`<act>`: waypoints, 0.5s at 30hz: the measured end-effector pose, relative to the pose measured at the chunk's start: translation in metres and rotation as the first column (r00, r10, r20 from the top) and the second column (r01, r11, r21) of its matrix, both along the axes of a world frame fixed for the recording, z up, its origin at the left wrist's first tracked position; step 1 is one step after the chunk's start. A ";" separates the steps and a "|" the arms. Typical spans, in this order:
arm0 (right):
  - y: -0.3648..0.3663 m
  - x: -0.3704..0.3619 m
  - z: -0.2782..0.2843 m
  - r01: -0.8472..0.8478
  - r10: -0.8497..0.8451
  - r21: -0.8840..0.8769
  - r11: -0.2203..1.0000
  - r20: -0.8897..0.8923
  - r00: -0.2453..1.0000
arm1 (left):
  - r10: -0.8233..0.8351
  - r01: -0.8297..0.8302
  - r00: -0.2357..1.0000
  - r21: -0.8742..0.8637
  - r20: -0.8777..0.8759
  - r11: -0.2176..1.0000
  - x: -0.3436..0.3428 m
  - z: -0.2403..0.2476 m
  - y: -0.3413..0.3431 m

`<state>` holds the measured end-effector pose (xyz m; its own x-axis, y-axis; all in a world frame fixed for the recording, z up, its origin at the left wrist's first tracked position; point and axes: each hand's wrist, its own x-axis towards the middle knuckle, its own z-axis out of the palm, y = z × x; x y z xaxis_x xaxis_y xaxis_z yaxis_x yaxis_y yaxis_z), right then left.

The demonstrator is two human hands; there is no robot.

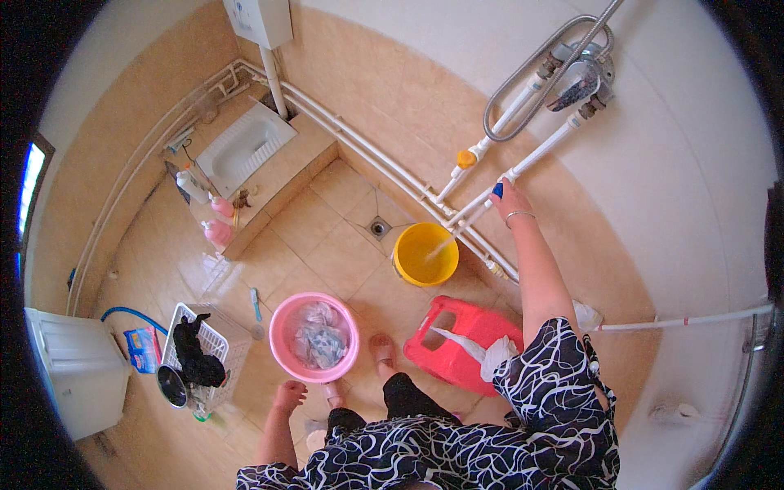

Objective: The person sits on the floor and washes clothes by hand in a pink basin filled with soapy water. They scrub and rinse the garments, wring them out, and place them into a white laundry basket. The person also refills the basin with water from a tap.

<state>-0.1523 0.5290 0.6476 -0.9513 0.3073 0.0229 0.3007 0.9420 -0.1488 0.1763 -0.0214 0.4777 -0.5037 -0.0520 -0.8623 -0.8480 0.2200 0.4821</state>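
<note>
My right hand [512,202] reaches out to the wall pipes, its fingers closed round a blue tap handle [497,190]. Below it, a stream of water [439,248] runs into a yellow bucket [399,263] standing on the tiles by the wall. My left hand [289,396] hangs low beside a pink basin [278,359], holding nothing, its fingers loosely bent and a little apart. Wet-looking pale grey and white cloth [320,339] lies in the basin. How much water the bucket holds is hard to tell.
A red plastic stool [433,357] with white cloth [498,357] stands right of my feet. To the left are a white basket [237,359] with black cloth [194,353], a brush [255,304] and pink bottles [217,234]. A squat toilet [245,149] sits on a raised step; a floor drain [379,228] lies nearby.
</note>
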 end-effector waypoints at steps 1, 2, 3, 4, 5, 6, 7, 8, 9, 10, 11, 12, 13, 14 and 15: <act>0.001 -0.008 0.003 0.006 -0.007 0.014 1.000 0.060 0.998 | 0.001 -0.001 1.000 -0.011 0.013 1.000 -0.001 -0.001 0.010; 0.002 -0.014 0.006 0.012 -0.014 0.022 1.000 0.120 0.993 | 0.001 -0.001 1.000 -0.001 0.016 1.000 0.001 -0.005 0.015; 0.004 -0.018 0.007 0.018 -0.023 0.032 0.999 0.179 0.984 | 0.000 0.000 1.000 0.011 0.020 1.000 0.004 -0.014 0.019; 0.008 -0.019 0.002 -0.038 0.029 0.049 0.998 0.173 0.985 | -0.003 0.003 1.000 0.019 0.025 1.000 0.007 -0.018 0.022; 0.014 -0.019 -0.003 -0.093 0.081 0.068 0.993 0.167 0.983 | -0.004 0.003 0.998 0.015 0.066 1.000 0.011 -0.021 0.024; 0.016 -0.021 -0.002 -0.149 0.134 0.089 0.985 0.153 0.979 | -0.004 0.002 0.995 0.014 0.097 1.000 0.010 -0.021 0.028; 0.017 -0.022 -0.002 -0.167 0.152 0.089 0.982 0.150 0.977 | -0.004 0.002 0.992 0.014 0.128 1.000 0.010 -0.022 0.030; 0.017 -0.021 -0.002 -0.185 0.170 0.090 0.979 0.147 0.974 | -0.008 0.008 0.992 -0.001 0.127 1.000 0.011 -0.026 0.031; 0.016 -0.021 -0.002 -0.202 0.188 0.090 0.975 0.145 0.971 | -0.011 0.014 0.992 -0.016 0.126 1.000 0.013 -0.032 0.031; 0.014 -0.021 0.000 -0.183 0.169 0.081 0.980 0.155 0.973 | -0.014 0.018 0.992 -0.031 0.127 0.999 0.013 -0.029 0.033; 0.011 -0.021 0.003 -0.164 0.150 0.072 0.984 0.166 0.975 | 0.010 -0.007 0.993 -0.025 0.120 1.000 0.011 -0.027 0.035; 0.009 -0.020 0.006 -0.145 0.132 0.063 0.987 0.178 0.975 | 0.034 -0.032 0.993 -0.019 0.112 0.999 0.008 -0.025 0.037; 0.007 -0.019 0.008 -0.134 0.117 0.076 0.988 0.194 0.974 | 0.060 -0.059 0.993 -0.015 0.105 0.998 0.005 -0.023 0.037; 0.003 -0.020 0.008 -0.127 0.107 0.083 0.988 0.210 0.972 | 0.063 -0.062 0.994 -0.014 0.091 0.998 0.002 -0.020 0.037; 0.002 -0.020 0.012 -0.114 0.090 0.100 0.988 0.222 0.971 | 0.059 -0.059 0.996 -0.003 0.071 0.998 -0.003 -0.018 0.038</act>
<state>-0.1720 0.5306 0.6593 -0.9636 0.2154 -0.1582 0.2155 0.9764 0.0167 0.1734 0.0164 0.4599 -0.4368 -0.0810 -0.8959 -0.8918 0.1691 0.4196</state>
